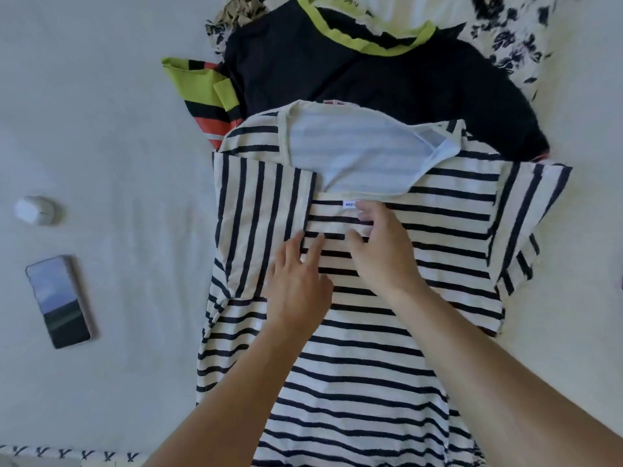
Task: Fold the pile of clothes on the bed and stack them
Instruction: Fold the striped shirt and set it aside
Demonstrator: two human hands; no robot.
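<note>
Striped shirt (354, 298) flat on the bed (118, 129), centre, left sleeve folded in. Left hand (296, 284) and right hand (384, 257) both flat on it, fingers straight — pressing, not pinching. Black top (354, 79) at its far edge. Phone (59, 301) and small white object (35, 210) — left.

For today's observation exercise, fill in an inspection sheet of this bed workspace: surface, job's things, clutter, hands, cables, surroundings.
Surface: white bed sheet, lightly creased.
Job's things: striped shirt laid flat, its left sleeve folded inward; black garment with lime trim behind it; floral cloth at the far right.
Clutter: phone and small white round object lying left of the shirt.
Hands: left hand and right hand both rest on the shirt below the collar, fingers fairly straight.
Cables: nothing seen.
Surroundings: patterned fabric edge at bottom left.
</note>
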